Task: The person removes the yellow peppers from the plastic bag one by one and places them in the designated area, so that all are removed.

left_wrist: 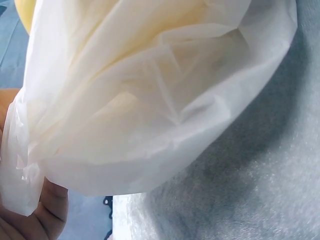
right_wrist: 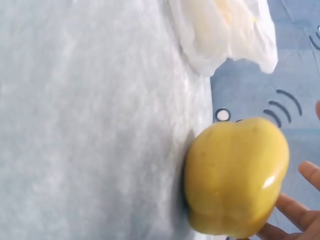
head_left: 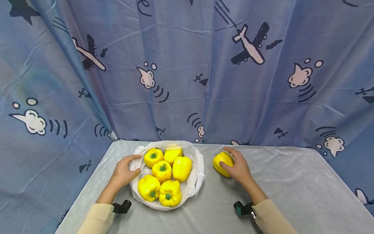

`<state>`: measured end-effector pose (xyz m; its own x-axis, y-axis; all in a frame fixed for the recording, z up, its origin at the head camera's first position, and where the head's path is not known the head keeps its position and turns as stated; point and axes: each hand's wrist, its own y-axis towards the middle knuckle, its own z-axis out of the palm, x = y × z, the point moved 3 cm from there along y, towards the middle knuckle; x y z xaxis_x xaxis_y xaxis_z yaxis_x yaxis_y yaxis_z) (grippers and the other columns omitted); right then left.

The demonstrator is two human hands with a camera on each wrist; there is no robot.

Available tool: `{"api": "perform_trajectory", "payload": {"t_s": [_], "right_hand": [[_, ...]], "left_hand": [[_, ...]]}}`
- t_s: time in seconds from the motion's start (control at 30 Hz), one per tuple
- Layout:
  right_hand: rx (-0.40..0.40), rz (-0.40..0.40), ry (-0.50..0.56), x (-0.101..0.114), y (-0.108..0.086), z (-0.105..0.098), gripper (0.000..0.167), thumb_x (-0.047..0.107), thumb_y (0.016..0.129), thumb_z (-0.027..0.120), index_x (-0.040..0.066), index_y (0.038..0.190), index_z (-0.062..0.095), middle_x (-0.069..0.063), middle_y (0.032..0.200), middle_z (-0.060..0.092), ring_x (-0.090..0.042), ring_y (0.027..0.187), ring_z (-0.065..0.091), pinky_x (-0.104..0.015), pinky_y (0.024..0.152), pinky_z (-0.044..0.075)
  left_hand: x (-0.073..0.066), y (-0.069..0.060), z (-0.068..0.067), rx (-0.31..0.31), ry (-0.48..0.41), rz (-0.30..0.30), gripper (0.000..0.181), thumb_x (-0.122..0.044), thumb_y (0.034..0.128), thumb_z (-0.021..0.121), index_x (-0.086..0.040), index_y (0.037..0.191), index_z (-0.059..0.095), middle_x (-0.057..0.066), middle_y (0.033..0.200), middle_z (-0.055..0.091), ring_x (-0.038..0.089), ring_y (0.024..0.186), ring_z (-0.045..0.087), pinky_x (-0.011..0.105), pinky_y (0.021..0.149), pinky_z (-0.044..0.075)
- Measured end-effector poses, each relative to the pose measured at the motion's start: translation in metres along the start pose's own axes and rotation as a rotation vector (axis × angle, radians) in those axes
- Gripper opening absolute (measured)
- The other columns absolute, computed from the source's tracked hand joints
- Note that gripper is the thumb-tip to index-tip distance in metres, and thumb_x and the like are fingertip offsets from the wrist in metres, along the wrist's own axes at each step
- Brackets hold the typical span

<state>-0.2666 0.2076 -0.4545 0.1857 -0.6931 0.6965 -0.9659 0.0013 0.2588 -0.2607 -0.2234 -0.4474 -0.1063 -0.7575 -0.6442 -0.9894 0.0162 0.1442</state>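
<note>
A white plastic bag [head_left: 199, 177] sits on the table with its mouth spread wide and several yellow bell peppers [head_left: 162, 171] inside. My left hand [head_left: 125, 170] holds the bag's left rim; in the left wrist view, a fold of the bag [left_wrist: 22, 165] covers part of the curled fingers [left_wrist: 52, 207]. To the right, a single yellow bell pepper [head_left: 219, 160] rests on the table. Around it my right hand [head_left: 239, 165] curves loosely. The right wrist view has this pepper [right_wrist: 235, 177] in front of the lower fingers, while the upper fingertip [right_wrist: 311, 173] stands apart from it.
A grey cloth covers the table [head_left: 292, 182]. Behind and along the sides hangs a blue curtain [head_left: 181, 97] with airplane prints. Each wrist carries a small black camera, the left camera [head_left: 122, 207] close to the bag's lower left.
</note>
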Motion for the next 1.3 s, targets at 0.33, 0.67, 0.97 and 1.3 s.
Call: {"api": "perform_trajectory", "payload": {"t_s": [0.33,0.67,0.97,1.3], "right_hand": [[-0.081,-0.137,-0.004,0.022,-0.008,-0.006,0.06,0.021,0.075,0.073,0.013,0.132,0.055,-0.019,0.131,0.055,-0.038,0.119,0.051,-0.059,0.1,0.04],[-0.109,-0.28,0.009,0.049,-0.02,-0.002,0.057,0.015,0.07,0.076,0.014,0.125,0.06,-0.012,0.124,0.058,-0.031,0.113,0.053,-0.05,0.091,0.045],[-0.044,-0.362,0.091,0.077,-0.033,0.006,0.057,0.015,0.07,0.075,0.016,0.125,0.061,-0.006,0.125,0.06,-0.026,0.117,0.054,-0.051,0.1,0.042],[0.036,-0.385,0.172,0.1,-0.044,0.024,0.057,0.014,0.072,0.075,0.018,0.127,0.06,-0.001,0.127,0.058,-0.022,0.119,0.054,-0.049,0.096,0.047]], "left_hand": [[-0.003,0.0,-0.001,-0.001,0.001,0.012,0.049,-0.009,0.079,0.069,-0.007,0.127,0.061,0.022,0.13,0.056,0.041,0.125,0.05,0.055,0.107,0.04],[-0.003,0.001,-0.002,0.001,0.006,0.022,0.049,-0.009,0.0787,0.068,-0.006,0.127,0.061,0.023,0.132,0.055,0.041,0.126,0.049,0.056,0.107,0.039],[-0.001,0.001,-0.002,-0.004,0.004,0.033,0.049,-0.008,0.0788,0.068,-0.006,0.127,0.061,0.023,0.132,0.056,0.041,0.126,0.05,0.055,0.107,0.04],[-0.001,0.0,0.0,0.014,-0.007,-0.001,0.049,-0.009,0.0796,0.068,-0.006,0.128,0.06,0.023,0.134,0.054,0.041,0.127,0.049,0.056,0.108,0.038]]}}
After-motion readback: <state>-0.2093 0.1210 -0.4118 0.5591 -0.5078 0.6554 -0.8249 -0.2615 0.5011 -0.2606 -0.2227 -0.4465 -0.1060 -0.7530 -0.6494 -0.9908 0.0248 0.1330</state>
